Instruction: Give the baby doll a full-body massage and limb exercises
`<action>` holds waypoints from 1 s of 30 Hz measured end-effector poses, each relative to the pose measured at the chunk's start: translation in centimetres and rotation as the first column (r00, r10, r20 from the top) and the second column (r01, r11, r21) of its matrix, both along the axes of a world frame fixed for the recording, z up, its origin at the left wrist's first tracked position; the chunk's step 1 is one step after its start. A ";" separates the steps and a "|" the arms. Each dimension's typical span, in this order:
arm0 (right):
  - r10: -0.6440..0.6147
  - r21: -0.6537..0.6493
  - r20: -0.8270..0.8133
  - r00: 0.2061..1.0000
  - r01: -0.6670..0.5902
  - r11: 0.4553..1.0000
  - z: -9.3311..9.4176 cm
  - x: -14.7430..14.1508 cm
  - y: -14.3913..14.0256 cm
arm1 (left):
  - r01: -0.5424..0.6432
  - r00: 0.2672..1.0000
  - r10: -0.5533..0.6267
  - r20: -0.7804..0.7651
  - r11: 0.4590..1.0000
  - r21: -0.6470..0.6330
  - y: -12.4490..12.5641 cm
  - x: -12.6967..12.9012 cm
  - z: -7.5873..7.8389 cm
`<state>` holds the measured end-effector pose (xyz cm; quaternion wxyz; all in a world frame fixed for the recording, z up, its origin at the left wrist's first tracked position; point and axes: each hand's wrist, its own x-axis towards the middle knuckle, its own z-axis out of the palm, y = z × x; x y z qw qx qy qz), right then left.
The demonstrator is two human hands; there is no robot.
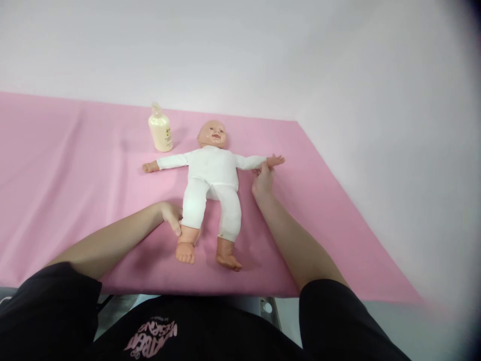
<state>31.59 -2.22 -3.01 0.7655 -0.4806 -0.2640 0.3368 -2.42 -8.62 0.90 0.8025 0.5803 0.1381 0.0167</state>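
Figure. A baby doll (212, 188) lies on its back on a pink cloth (75, 175) that covers the tabletop, head toward the wall, arms spread to both sides, legs toward the person. The left hand (171, 216) rests against the doll's lower leg just above the ankle, thumb pointing down beside the calf. Whether its grip is closed around the leg cannot be told, since the fingers are hidden behind it. The right hand (262, 179) reaches the doll's wrist at the end of the outstretched sleeve; its fingers touch or lightly pinch there, and the exact closure is likewise unclear.

Handling note, as a judgement: a limb of this kind is best held near the joint with a loose, even hold, and moved slowly, so that the soft body does not twist or slide on the cloth.

The doll wears a white one-piece garment with long sleeves and legs. Its head, hands and feet are bare, smooth, peach-coloured plastic. A cream lotion bottle (161, 129) with a pump top stands upright near the doll's head, apart from it.
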 end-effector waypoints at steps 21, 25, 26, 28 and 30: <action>-0.198 0.249 0.961 0.193 -0.290 0.924 2.0 -3.5 -3.7 | -0.377 0.840 0.516 0.168 0.778 -0.503 -0.5 1.6 1.5; -0.225 0.245 0.969 0.100 -0.314 0.917 2.1 -3.6 -3.7 | -0.372 0.852 0.499 0.158 0.789 -0.488 -0.4 1.6 1.3; -0.240 0.253 0.968 0.081 -0.322 0.912 2.1 -3.6 -3.8 | -0.368 0.856 0.493 0.158 0.794 -0.485 -0.4 1.6 1.1; -0.261 0.262 0.964 0.047 -0.330 0.907 2.1 -3.7 -3.8 | -0.356 0.862 0.479 0.164 0.804 -0.477 -0.3 1.6 0.8; -0.249 0.243 0.968 0.024 -0.328 0.913 2.1 -3.7 -3.8 | -0.346 0.868 0.468 0.169 0.812 -0.470 -0.2 1.6 0.5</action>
